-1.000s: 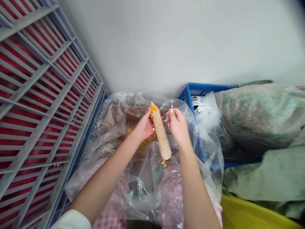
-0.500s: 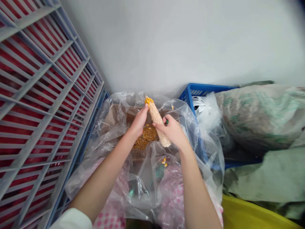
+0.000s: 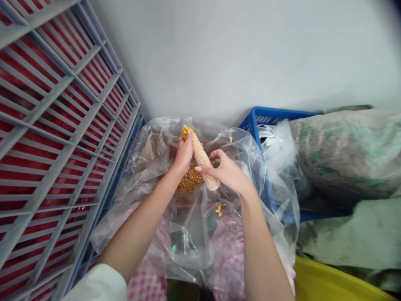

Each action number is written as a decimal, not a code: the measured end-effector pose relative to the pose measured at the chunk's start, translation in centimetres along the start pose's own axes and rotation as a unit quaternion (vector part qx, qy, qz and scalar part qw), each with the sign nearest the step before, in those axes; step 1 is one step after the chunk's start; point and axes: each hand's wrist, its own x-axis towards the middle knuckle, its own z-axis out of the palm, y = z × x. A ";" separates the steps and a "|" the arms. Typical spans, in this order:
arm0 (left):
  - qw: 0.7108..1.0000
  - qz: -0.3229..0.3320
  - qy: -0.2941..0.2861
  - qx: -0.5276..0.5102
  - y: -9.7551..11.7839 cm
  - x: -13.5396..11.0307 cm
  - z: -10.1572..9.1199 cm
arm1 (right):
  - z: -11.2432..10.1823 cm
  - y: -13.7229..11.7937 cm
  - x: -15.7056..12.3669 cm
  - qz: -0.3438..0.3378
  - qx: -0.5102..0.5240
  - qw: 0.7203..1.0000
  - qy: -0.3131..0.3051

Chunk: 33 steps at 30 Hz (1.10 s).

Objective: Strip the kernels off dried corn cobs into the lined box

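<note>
A corn cob [image 3: 203, 161], mostly stripped to its pale core, tilts over a clear plastic bag. Some yellow kernels remain at its upper end. My left hand [image 3: 184, 154] is closed around that end. At the lower part, my right hand [image 3: 224, 169] lays its thumb across the cob, its other fingers curled on the far side. Between those fingers shows a small green object [image 3: 216, 164], mostly hidden, its kind unclear. Beneath the hands, loose corn kernels [image 3: 189, 180] lie heaped in the bag-lined box. Several more kernels [image 3: 219, 210] rest on the plastic nearer me.
The clear plastic bag [image 3: 188, 238] spreads over pink checked cloth [image 3: 147, 282]. A slatted crate [image 3: 72, 138] rises at left. On the right stand a blue crate [image 3: 282, 112] with a white plastic bag, a stuffed sack [image 3: 347, 146] and a yellow container [image 3: 332, 280]. A wall closes the back.
The cob and my left hand have shifted slightly left in the view. My right fingers have loosened a little, and the thumb has moved slightly lower.
</note>
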 end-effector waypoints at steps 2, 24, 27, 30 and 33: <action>0.999 0.030 0.018 0.017 0.2 0.2 0.0 | 0.0 -0.1 0.0 0.011 -0.015 1.000 -0.016; 0.941 0.228 -0.120 0.219 9.3 -18.4 -2.9 | 0.6 0.0 -0.2 0.040 0.293 0.955 -0.011; 0.854 0.294 -0.207 0.375 9.8 -22.2 -6.8 | 0.2 0.5 -0.3 0.048 0.291 0.956 0.007; 0.737 0.261 -0.292 0.551 6.8 -23.4 -12.4 | -0.2 0.8 -0.4 0.064 0.294 0.953 0.027; 0.641 0.210 -0.287 0.680 2.8 -22.8 -16.2 | -0.4 0.6 -0.2 0.078 0.301 0.949 0.053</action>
